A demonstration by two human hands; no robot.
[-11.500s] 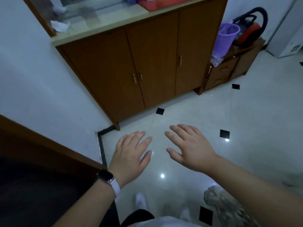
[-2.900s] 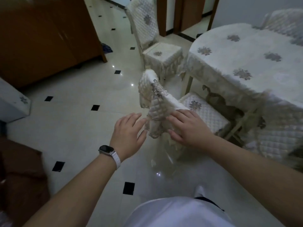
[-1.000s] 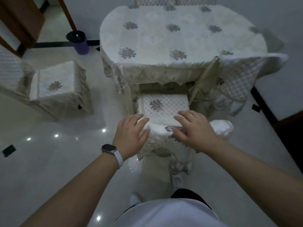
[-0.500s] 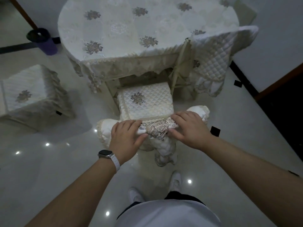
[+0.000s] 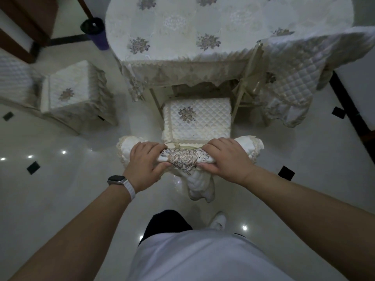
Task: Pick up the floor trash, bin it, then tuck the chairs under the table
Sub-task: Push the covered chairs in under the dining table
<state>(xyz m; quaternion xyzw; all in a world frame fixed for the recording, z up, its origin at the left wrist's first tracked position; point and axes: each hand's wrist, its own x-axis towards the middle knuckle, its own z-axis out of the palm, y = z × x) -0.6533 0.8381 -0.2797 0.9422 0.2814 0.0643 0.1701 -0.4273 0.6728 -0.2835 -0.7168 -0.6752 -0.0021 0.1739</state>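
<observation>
We see our left hand [image 5: 146, 161] and right hand [image 5: 225, 159] both curled around the padded back of the chair [image 5: 196, 120]. Its seat reaches the fringed edge of the desk [image 5: 182, 27]; a second chair [image 5: 75, 92] stands well apart.

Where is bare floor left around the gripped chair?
Bare floor: left of the gripped chair, up to the other chair; also right, toward the wall. Crowded between seat and table, where a draped cover hangs.
</observation>
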